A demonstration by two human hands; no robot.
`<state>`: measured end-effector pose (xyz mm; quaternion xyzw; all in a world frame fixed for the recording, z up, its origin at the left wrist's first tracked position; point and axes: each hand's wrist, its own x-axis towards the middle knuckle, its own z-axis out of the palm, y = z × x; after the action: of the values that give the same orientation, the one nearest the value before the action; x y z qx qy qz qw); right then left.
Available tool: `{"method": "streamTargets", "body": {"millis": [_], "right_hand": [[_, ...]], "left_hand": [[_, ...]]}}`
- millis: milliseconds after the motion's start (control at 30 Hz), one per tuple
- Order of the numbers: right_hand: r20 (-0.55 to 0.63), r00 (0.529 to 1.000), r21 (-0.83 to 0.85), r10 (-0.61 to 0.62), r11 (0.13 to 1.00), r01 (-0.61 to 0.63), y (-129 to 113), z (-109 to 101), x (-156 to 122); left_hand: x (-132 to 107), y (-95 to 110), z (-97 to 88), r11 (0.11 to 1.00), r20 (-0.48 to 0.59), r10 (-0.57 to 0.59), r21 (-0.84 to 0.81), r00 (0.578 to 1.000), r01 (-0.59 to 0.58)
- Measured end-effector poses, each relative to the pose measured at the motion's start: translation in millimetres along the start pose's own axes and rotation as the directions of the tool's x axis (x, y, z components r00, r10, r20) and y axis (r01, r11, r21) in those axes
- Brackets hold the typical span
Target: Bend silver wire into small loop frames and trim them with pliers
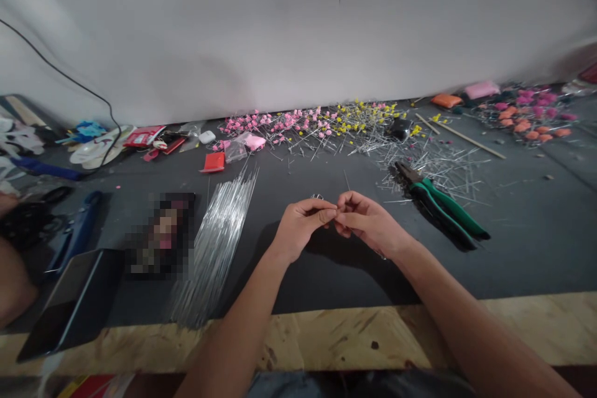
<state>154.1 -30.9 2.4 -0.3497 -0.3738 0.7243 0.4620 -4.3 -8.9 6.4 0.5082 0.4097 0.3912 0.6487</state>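
Note:
My left hand [303, 222] and my right hand [368, 219] meet fingertip to fingertip above the dark table mat [326, 273]. Both are closed in a pinch on a thin metal wire [346, 181] whose end sticks up between them. A small loop of wire shows just above my left fingers. A bundle of straight silver wires [217, 242] lies to the left of my left hand. Green-handled pliers [441, 208] rest on the mat to the right of my right hand.
Pink and yellow bead-tipped pins [317, 121] and loose cut wires [429, 161] are strewn along the back. Orange and pink pieces [532, 112] sit far right. A tablet [69, 305] and blue tool [77, 230] lie left. The wooden table edge [354, 329] runs near me.

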Motion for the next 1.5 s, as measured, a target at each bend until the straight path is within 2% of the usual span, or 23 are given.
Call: {"method": "streamTargets", "body": {"millis": [100, 167, 267, 433, 700, 833, 1033, 1267, 1500], "right_hand": [[0.040, 0.994, -0.065, 0.104, 0.993, -0.101, 1, 1, -2], [0.043, 0.989, -0.081, 0.144, 0.987, -0.140, 1, 2, -3], [0.000, 0.994, -0.089, 0.112, 0.990, -0.112, 3, 4, -2], [-0.073, 0.996, -0.092, 0.041, 0.995, -0.047, 7, 8, 0], [-0.137, 0.991, -0.059, -0.008, 0.998, 0.000, 12, 13, 0], [-0.117, 0.993, -0.009, 0.006, 1.000, -0.007, 15, 17, 2], [-0.108, 0.994, 0.027, 0.020, 0.999, -0.017, 19, 20, 3], [-0.185, 0.983, 0.012, -0.005, 1.000, 0.007, 20, 23, 3], [-0.226, 0.974, -0.002, -0.024, 1.000, 0.024, 21, 23, 3]], "left_hand": [[1, -1, 0.0, 0.993, -0.031, -0.038, -0.111, 0.999, 0.035], [1, -2, 0.6, 0.979, 0.011, -0.078, -0.191, 0.997, 0.078], [1, -2, 2.9, 0.949, 0.083, -0.103, -0.291, 0.991, 0.123], [1, -4, 7.6, 0.905, 0.118, -0.113, -0.398, 0.987, 0.151], [1, -5, 10.1, 0.905, 0.163, -0.080, -0.401, 0.983, 0.140], [1, -5, 10.1, 0.899, 0.150, -0.072, -0.419, 0.986, 0.130], [2, -6, 10.6, 0.884, 0.109, -0.143, -0.433, 0.984, 0.176], [3, -4, 12.6, 0.895, 0.092, -0.089, -0.430, 0.992, 0.120], [2, -5, 13.0, 0.900, 0.106, -0.083, -0.419, 0.991, 0.120]]}}
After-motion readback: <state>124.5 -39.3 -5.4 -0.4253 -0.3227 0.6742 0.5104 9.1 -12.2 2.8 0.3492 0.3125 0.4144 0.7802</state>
